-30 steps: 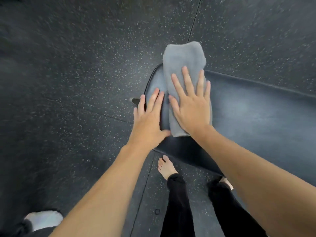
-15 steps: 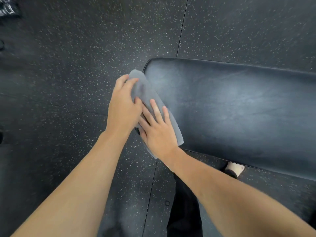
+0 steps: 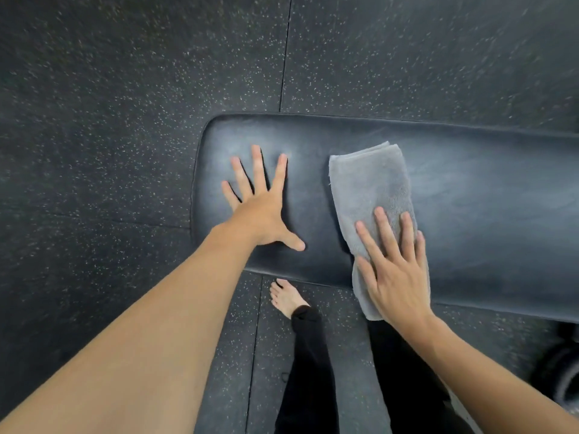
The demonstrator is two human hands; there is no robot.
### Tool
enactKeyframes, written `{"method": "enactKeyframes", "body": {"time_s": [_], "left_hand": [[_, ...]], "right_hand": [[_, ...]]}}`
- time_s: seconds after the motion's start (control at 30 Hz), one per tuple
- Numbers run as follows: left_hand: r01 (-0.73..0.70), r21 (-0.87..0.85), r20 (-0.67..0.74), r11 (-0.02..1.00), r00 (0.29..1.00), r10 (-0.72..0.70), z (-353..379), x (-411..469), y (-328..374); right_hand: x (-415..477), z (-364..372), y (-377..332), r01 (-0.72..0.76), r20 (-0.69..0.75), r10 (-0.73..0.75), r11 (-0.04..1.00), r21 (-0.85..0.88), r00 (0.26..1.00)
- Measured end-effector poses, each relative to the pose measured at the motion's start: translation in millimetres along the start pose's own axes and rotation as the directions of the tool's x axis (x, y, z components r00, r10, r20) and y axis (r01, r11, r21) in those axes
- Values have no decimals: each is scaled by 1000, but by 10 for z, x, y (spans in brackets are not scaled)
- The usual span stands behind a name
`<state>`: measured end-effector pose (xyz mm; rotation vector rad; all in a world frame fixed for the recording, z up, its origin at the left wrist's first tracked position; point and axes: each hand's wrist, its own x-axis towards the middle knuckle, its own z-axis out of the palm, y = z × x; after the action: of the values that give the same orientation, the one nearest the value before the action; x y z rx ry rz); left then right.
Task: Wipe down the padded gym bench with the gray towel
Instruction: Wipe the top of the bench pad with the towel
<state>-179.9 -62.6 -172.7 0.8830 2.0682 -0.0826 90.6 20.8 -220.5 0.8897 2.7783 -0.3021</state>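
gray towel (image 3: 369,195): folded oblong of plush terry, lay across padded bench (image 3: 488,208), near end hanging over its near edge | right hand (image 3: 396,274): flat, fingers spread, pressed on towel | left hand (image 3: 261,208): splayed on smooth black vinyl by rounded end | floor (image 3: 109,120): speckled rubber tiles

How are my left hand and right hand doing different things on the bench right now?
The left hand lies bare on the bench pad near its rounded end, fingers spread wide; the right hand presses on the gray towel with fingers closer together. The left sits mid-pad, the right at the near edge. Both are flat, palm down.
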Motion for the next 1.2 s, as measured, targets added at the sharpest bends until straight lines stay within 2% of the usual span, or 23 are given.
{"method": "enactKeyframes", "body": {"time_s": [0.07,0.17,0.27,0.37,0.43,0.5,0.63,0.7,0.83,0.93,1.03,1.2], "left_hand": [[49,93,29,994,998,-52,116,69,58],[71,79,-11,994,997,-70,163,105,52],[102,102,18,990,994,-104,130,117,76],[166,133,53,977,983,-174,96,120,119],[177,137,64,975,980,-186,79,121,134],[178,144,75,973,979,-190,69,108,151],[177,144,92,974,977,-192,55,98,180],[180,148,93,973,976,-195,52,98,188],[185,158,87,970,976,-200,48,86,209],[188,169,85,968,975,-204,48,80,222],[198,176,78,964,974,-214,44,83,235],[209,197,62,958,972,-225,62,90,247]], "right_hand": [[143,-4,-55,17,4,-17,1000,0,1000],[630,-44,-289,-4,-46,6,999,40,999],[1326,-130,-694,21,-106,-10,994,107,994],[1798,-270,-943,56,-74,-49,994,95,996],[1856,-314,-853,87,-47,-84,994,69,995],[1836,-374,-576,59,-51,-56,996,61,997],[1725,-466,386,-245,-69,256,959,140,964],[1591,-498,815,-295,-64,308,942,158,949],[1456,-514,979,-198,-94,212,970,142,973],[1250,-449,831,-227,-128,251,958,176,960],[672,-264,559,-205,-148,231,963,174,962],[-284,104,-119,-96,-63,107,981,166,992]]}}
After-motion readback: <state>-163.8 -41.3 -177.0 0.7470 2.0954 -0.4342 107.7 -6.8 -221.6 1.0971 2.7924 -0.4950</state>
